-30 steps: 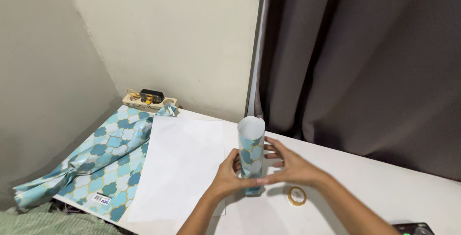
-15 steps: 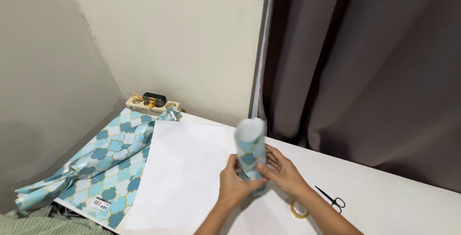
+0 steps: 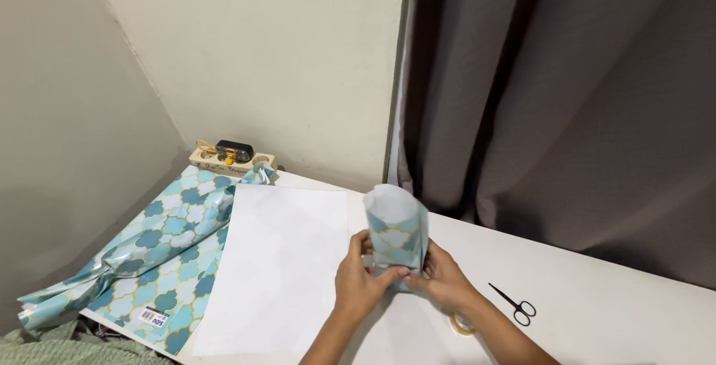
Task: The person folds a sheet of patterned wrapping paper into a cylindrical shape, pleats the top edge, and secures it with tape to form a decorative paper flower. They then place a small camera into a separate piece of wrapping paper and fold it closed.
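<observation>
Patterned paper tube (image 3: pixel 397 232), upright, gripped by left hand (image 3: pixel 359 279) and right hand (image 3: pixel 444 279).

bare table (image 3: pixel 597 275) lies open right of the scissors (image 3: pixel 514 305); tape roll (image 3: pixel 464 324) crowds the right wrist.

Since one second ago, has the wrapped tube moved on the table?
Cannot tell: the camera shifted. The wrapped tube sits beside the white sheet's right edge, as before.

Glossy patterned paper on the wrapped tube (image 3: pixel 397 234) and the crumpled wrapping sheet (image 3: pixel 160 249). Matt white on its reverse (image 3: pixel 280 268), smooth white tabletop (image 3: pixel 597 305). Dark cloth curtain (image 3: pixel 567 96).
</observation>
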